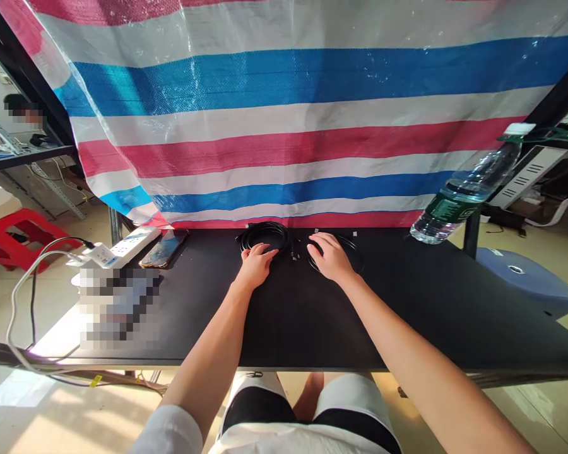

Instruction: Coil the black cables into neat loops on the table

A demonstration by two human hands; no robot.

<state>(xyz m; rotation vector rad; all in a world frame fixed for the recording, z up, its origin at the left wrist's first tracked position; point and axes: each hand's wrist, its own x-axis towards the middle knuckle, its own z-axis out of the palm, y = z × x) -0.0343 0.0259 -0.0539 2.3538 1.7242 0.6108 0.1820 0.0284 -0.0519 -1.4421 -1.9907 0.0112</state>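
With my left hand point(255, 267) at the cable coil point(267, 226) and right hand point(330, 256) at the cord point(361, 255), apart, grips unclear, dragging either could tangle them.

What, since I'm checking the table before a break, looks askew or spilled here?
No spill or damage shows. The water bottle at the table's right end leans in the picture, though wide-angle stretching may explain that. The cable coil at the left hand looks tidy.

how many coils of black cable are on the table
2: a thicker coil at the left hand and a thinner coil partly covered by the right hand. More could be hidden within the thicker coil or beneath the hands.
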